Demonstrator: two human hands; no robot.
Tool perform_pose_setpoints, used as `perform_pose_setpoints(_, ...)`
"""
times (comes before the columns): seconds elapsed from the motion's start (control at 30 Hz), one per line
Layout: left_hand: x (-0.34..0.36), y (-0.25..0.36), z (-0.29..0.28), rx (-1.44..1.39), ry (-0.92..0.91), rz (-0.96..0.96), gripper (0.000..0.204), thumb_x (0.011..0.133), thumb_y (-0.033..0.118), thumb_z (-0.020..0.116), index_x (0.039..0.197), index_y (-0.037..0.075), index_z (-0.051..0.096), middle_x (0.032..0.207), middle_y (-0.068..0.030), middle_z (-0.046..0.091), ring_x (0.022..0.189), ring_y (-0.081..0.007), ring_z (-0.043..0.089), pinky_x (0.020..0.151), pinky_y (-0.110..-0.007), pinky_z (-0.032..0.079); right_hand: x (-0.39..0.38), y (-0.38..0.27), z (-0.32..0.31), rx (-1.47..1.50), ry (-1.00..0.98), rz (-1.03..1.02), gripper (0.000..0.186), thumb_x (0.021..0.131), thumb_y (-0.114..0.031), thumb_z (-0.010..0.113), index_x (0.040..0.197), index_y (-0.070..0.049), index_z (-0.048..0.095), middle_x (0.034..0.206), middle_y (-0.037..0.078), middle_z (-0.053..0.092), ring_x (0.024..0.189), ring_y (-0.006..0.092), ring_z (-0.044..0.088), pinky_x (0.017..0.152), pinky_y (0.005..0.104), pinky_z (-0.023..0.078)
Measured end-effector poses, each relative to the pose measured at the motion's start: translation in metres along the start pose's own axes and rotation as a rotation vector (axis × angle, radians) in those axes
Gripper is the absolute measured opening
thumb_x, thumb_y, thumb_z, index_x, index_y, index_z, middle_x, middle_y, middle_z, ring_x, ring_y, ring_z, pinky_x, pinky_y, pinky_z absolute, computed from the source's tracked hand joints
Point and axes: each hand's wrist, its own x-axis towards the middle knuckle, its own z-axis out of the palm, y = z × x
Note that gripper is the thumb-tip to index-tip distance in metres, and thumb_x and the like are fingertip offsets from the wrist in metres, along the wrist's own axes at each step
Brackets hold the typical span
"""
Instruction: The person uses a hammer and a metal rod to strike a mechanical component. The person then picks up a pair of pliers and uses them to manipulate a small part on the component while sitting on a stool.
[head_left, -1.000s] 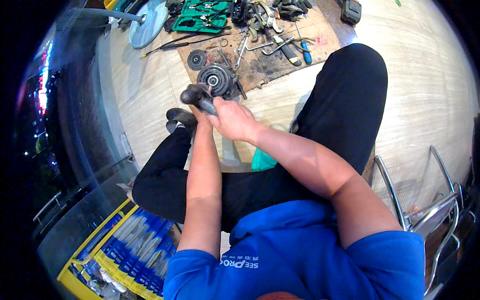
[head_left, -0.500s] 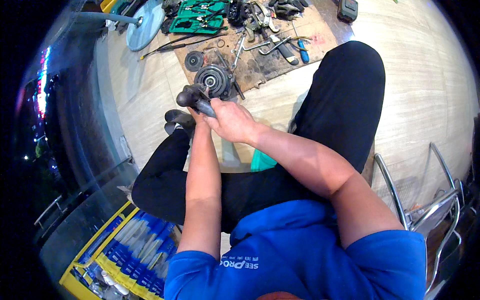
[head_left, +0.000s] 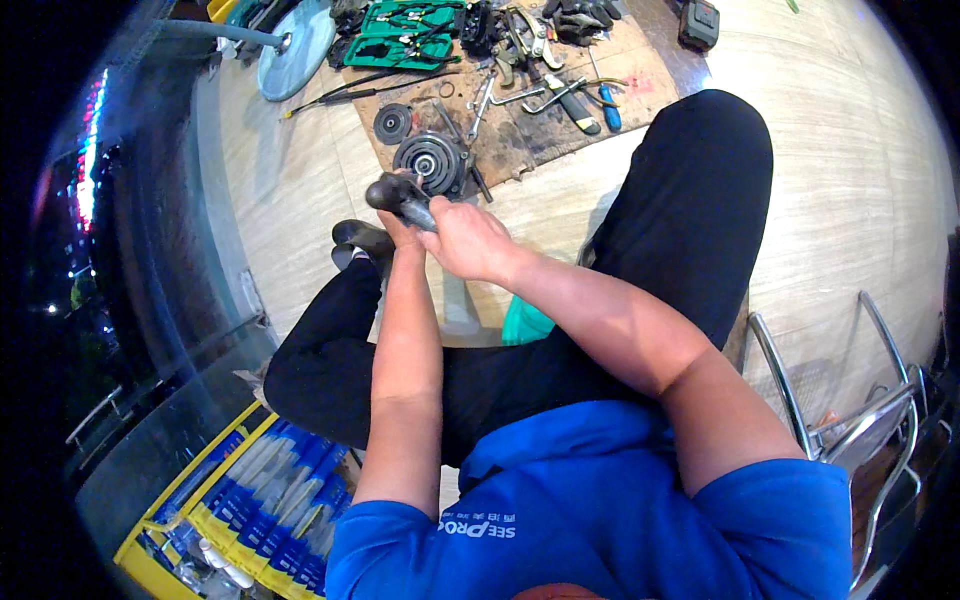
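Observation:
My right hand (head_left: 468, 240) is closed round the grip of a dark round-headed tool (head_left: 392, 193), which looks like a hammer. Just beneath it, my left hand (head_left: 402, 232) reaches toward the same spot; the tool and my right hand hide its fingers. Directly beyond both hands, a ringed metal pulley assembly (head_left: 428, 163) lies on the stained cardboard (head_left: 640, 75), its round face upward. A smaller round disc (head_left: 392, 123) lies to its left. A short dark bar (head_left: 482, 184) rests at its right side.
Wrenches (head_left: 482, 105), a utility knife (head_left: 572, 103) and a blue-handled screwdriver (head_left: 610, 108) lie on the cardboard, with a green tool case (head_left: 400, 48) farther back. A round stand base (head_left: 293, 55) is at far left, a battery pack (head_left: 697, 25) at far right, a metal chair (head_left: 785, 375) right.
The view has shifted slightly, so the scene sits a little lower and to the right. Both hands keep nearly the same pose, and the tool remains beside the pulley assembly.

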Motion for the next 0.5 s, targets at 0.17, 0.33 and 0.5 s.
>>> perform_pose_setpoints(0.17, -0.009, -0.003, 0.017, 1.258, -0.011, 0.408, 0.023, 0.093, 0.025, 0.058, 0.103, 0.005, 0.06, 0.1, -0.007, 0.063, 0.098, -0.0234, 0.061, 0.088, -0.035, 0.049, -0.004, 0.001, -0.001, 0.011, 0.017, -0.033, 0.033, 0.089, -0.027, 0.061, 0.097, 0.004, 0.051, 0.09, 0.028, 0.065, 0.088, 0.0464, 0.063, 0.078, 0.0529, 0.05)
perform_pose_setpoints(0.33, -0.01, -0.001, 0.03, 1.222, -0.046, 0.432, 0.015, 0.088, 0.01, 0.064, 0.101, 0.004, 0.06, 0.099, -0.0064, 0.063, 0.093, -0.0193, 0.061, 0.085, -0.033, 0.051, 0.001, 0.006, -0.004, -0.022, -0.02, 0.043, 0.035, 0.088, -0.027, 0.062, 0.098, 0.005, 0.053, 0.089, 0.029, 0.065, 0.088, 0.0466, 0.063, 0.078, 0.0525, 0.05)
perform_pose_setpoints(0.5, -0.005, 0.014, -0.001, 0.478, -0.068, 0.232, 0.019, 0.086, 0.0, 0.06, 0.105, 0.002, 0.063, 0.098, -0.0088, 0.063, 0.093, -0.0194, 0.063, 0.088, -0.034, 0.056, 0.0, 0.001, 0.008, 0.035, 0.013, 0.004, 0.035, 0.087, -0.027, 0.064, 0.099, 0.004, 0.054, 0.089, 0.028, 0.065, 0.087, 0.0468, 0.063, 0.077, 0.0522, 0.05)
